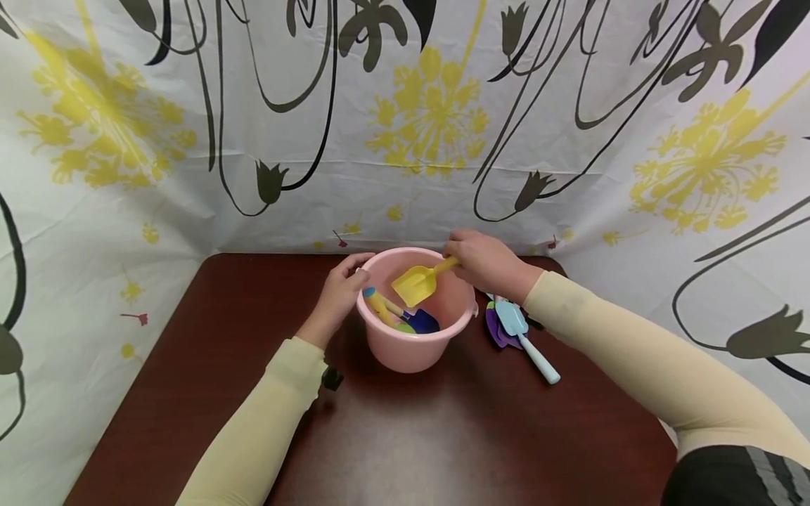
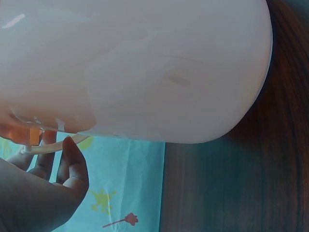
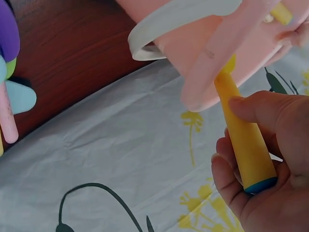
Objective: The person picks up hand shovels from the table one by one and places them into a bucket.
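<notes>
Patterned cloth [image 1: 304, 140] with yellow flowers filled the upper part of the head view, behind a dark reddish table [image 1: 405, 436]. Right of centre, the right hand [image 1: 484, 260] had its fingers and thumb curled around the handle of a yellow shovel [image 1: 416, 284], whose blade pointed down to the left over the mouth of a pink bucket [image 1: 410, 351]. The left hand [image 1: 338, 294] held the bucket's left rim, thumb at the edge.

The step in hand looked like passing the shovel through the bucket's mouth; whether inward or outward, I could not tell. The next move seemed to call for a steady bucket and a blade kept clear of the rim.

Inside, a dark blue shovel [image 1: 424, 322] and a yellow handle [image 1: 380, 308] with a blue end lay toward the lower left, where they could catch the blade. Right of the bucket, beneath the right forearm, a light blue shovel [image 1: 511, 318] overlapped purple pieces [image 1: 492, 325]. A white carrying handle [image 3: 178, 19] crossed the bucket's side at the top of the right wrist view.
</notes>
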A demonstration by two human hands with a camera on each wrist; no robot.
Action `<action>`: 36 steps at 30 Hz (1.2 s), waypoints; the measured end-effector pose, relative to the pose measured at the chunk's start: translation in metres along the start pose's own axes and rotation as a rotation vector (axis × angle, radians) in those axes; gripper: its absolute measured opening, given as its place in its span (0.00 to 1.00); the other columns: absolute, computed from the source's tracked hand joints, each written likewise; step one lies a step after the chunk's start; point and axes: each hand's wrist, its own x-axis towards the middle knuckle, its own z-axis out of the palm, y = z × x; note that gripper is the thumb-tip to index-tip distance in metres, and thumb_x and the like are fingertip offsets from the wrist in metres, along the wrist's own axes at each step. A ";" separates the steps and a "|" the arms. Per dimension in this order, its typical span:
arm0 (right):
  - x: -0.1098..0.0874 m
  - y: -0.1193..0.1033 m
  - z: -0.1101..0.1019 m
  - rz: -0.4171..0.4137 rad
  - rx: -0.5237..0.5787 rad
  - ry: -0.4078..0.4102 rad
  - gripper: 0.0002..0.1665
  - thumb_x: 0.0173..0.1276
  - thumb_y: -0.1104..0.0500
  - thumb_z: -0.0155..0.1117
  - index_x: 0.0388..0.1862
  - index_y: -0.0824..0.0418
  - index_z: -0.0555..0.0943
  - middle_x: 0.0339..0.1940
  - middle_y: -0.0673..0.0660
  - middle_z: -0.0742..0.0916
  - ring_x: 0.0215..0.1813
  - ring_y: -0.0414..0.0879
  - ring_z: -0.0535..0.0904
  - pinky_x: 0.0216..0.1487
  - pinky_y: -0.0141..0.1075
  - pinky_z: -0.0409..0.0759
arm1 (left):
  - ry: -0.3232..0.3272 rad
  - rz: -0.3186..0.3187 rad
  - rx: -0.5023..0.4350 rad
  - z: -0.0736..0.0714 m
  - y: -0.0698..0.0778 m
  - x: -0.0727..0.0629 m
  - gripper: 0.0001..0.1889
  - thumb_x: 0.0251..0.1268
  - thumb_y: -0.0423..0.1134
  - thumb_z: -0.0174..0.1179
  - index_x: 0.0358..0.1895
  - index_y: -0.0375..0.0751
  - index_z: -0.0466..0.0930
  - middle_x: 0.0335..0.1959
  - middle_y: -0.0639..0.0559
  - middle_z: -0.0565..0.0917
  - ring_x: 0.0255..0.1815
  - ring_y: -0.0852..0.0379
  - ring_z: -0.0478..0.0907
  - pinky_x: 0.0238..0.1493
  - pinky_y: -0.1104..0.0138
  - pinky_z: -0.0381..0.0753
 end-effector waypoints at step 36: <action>0.053 -0.016 0.019 -0.166 0.017 -0.328 0.07 0.76 0.61 0.76 0.48 0.61 0.89 0.45 0.57 0.85 0.46 0.51 0.82 0.53 0.45 0.86 | -0.005 -0.012 -0.011 -0.001 0.001 -0.001 0.20 0.81 0.40 0.58 0.71 0.50 0.85 0.66 0.45 0.83 0.60 0.47 0.77 0.63 0.54 0.83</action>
